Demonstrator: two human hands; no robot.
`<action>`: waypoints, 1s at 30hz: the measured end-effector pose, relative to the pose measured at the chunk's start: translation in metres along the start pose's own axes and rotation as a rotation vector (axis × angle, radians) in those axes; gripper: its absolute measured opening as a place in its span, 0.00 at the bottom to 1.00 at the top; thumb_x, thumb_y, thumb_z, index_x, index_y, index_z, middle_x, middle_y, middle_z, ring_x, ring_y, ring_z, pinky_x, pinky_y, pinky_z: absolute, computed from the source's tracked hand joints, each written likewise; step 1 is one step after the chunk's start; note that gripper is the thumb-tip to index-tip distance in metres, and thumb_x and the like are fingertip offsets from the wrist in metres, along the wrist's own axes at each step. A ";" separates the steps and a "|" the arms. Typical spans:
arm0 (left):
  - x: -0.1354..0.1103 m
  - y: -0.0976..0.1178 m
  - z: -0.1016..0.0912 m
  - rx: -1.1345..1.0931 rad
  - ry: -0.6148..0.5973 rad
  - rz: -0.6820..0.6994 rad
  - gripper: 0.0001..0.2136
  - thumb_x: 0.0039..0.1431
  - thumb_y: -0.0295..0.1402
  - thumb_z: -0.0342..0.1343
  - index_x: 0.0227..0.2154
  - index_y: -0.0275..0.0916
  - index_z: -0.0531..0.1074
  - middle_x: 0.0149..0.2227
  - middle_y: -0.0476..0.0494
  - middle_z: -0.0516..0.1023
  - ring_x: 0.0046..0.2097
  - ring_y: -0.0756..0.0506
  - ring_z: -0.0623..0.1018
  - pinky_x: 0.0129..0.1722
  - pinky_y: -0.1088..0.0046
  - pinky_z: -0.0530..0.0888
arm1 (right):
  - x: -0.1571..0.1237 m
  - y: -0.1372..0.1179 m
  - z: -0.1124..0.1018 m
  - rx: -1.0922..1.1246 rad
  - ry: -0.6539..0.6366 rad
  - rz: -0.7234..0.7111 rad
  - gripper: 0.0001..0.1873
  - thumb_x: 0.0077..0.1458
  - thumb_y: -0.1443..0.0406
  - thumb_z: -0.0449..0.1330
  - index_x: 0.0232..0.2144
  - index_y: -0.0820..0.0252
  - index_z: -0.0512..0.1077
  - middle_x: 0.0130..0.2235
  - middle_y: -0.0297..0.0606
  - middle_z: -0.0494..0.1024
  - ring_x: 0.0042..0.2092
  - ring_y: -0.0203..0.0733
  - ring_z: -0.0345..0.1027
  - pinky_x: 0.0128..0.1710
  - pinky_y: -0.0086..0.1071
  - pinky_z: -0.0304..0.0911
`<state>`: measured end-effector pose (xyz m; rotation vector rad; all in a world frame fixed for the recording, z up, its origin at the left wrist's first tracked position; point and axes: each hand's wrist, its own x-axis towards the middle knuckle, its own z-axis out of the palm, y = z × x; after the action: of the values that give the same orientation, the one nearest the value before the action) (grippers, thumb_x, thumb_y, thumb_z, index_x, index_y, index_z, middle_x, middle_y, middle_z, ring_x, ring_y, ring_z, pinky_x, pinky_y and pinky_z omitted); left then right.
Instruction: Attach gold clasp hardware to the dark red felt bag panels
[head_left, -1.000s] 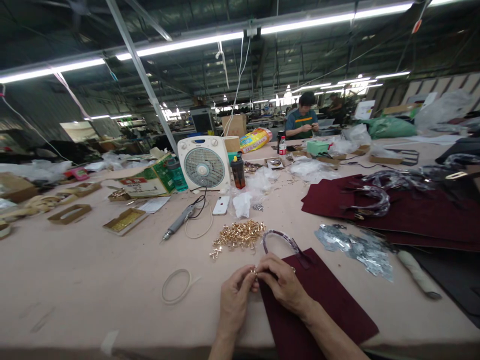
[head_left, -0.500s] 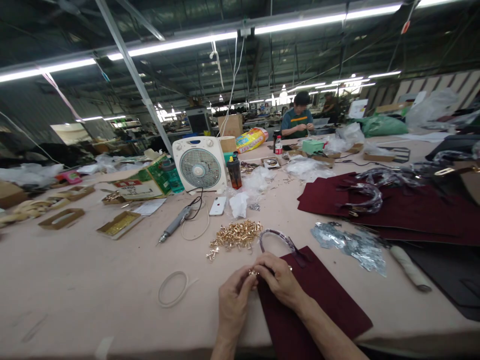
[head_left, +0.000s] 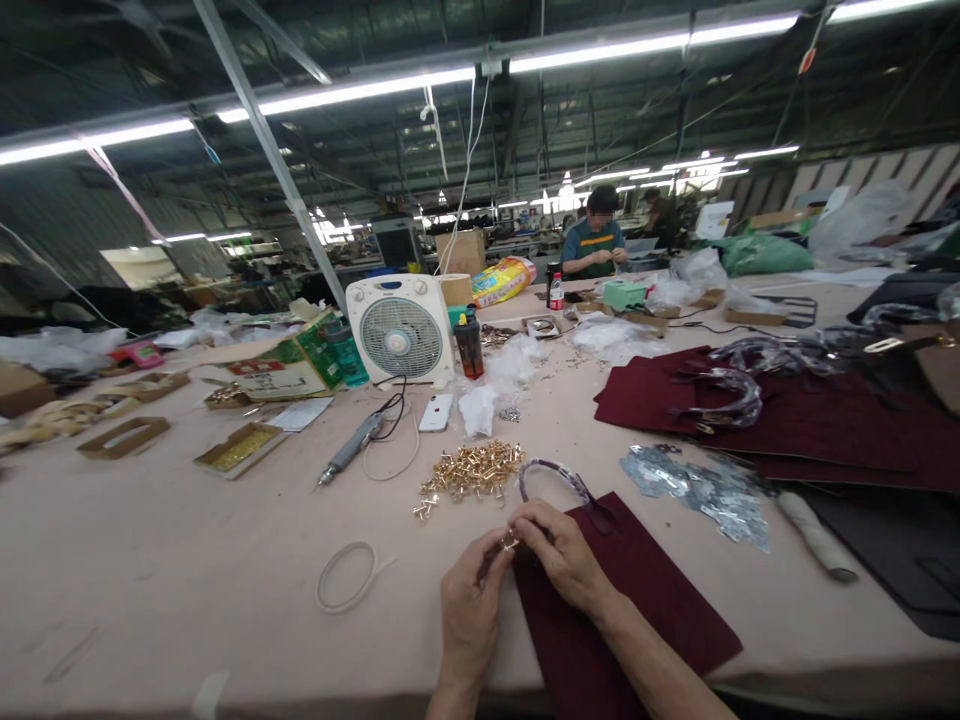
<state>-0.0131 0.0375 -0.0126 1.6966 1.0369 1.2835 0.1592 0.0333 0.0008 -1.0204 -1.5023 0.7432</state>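
Between the fingertips of both hands is a small gold metal fitting [head_left: 510, 541], partly covered by fingers. My left hand [head_left: 472, 590] pinches it from the left, and my right hand [head_left: 559, 555] closes on it from the right. Under my right hand and forearm lies a flat dark red bag panel [head_left: 645, 590], its wrapped handle [head_left: 556, 470] curving up at the far end. Just beyond my hands is a pile of gold fittings [head_left: 472, 470] of the same colour.
Left of my hands lie a coiled pale strip [head_left: 346, 578] and an electric screwdriver [head_left: 351, 450]. A fan [head_left: 401, 330], a phone [head_left: 436, 412] and a bottle [head_left: 469, 345] stand or lie behind. Metal plates [head_left: 697, 490] and stacked red panels [head_left: 750, 410] occupy the right. A co-worker [head_left: 596, 240] sits across.
My fingertips have shifted slightly upward and the gold fitting has turned between them, showing more of its shape. The panel and the pile stay where they were.
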 end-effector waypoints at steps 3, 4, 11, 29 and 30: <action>0.000 -0.002 0.001 -0.048 0.010 -0.010 0.13 0.67 0.43 0.60 0.48 0.44 0.80 0.47 0.42 0.86 0.49 0.41 0.85 0.52 0.64 0.82 | -0.001 0.003 0.000 0.074 0.017 0.071 0.19 0.73 0.53 0.53 0.48 0.57 0.78 0.38 0.37 0.77 0.35 0.40 0.72 0.37 0.32 0.69; 0.000 -0.003 0.001 -0.057 0.019 -0.013 0.13 0.66 0.43 0.60 0.49 0.43 0.80 0.47 0.42 0.86 0.49 0.41 0.85 0.52 0.64 0.82 | -0.002 0.004 0.000 0.076 0.008 0.076 0.20 0.74 0.53 0.52 0.50 0.58 0.78 0.38 0.38 0.78 0.35 0.40 0.73 0.36 0.32 0.69; -0.002 -0.012 0.000 -0.071 0.012 -0.040 0.14 0.66 0.40 0.60 0.52 0.44 0.77 0.51 0.41 0.85 0.53 0.41 0.84 0.57 0.61 0.80 | -0.002 -0.002 -0.001 -0.018 -0.099 -0.035 0.16 0.72 0.56 0.57 0.51 0.54 0.81 0.44 0.40 0.82 0.47 0.44 0.76 0.49 0.35 0.70; 0.003 -0.018 0.002 -0.009 -0.055 -0.097 0.20 0.58 0.47 0.64 0.49 0.43 0.76 0.48 0.40 0.83 0.44 0.40 0.86 0.46 0.62 0.85 | -0.031 -0.014 -0.005 -0.064 0.009 -0.099 0.14 0.64 0.65 0.65 0.52 0.54 0.76 0.44 0.39 0.79 0.45 0.44 0.73 0.47 0.35 0.68; 0.004 -0.019 0.002 0.032 -0.088 -0.082 0.20 0.57 0.47 0.64 0.48 0.43 0.77 0.47 0.41 0.84 0.44 0.39 0.86 0.46 0.61 0.85 | -0.034 -0.015 -0.007 -0.075 0.022 -0.114 0.15 0.64 0.65 0.65 0.53 0.53 0.76 0.45 0.39 0.79 0.46 0.45 0.73 0.48 0.35 0.68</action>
<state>-0.0131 0.0485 -0.0286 1.7006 1.0687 1.1356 0.1633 -0.0044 0.0008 -0.9868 -1.5654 0.5979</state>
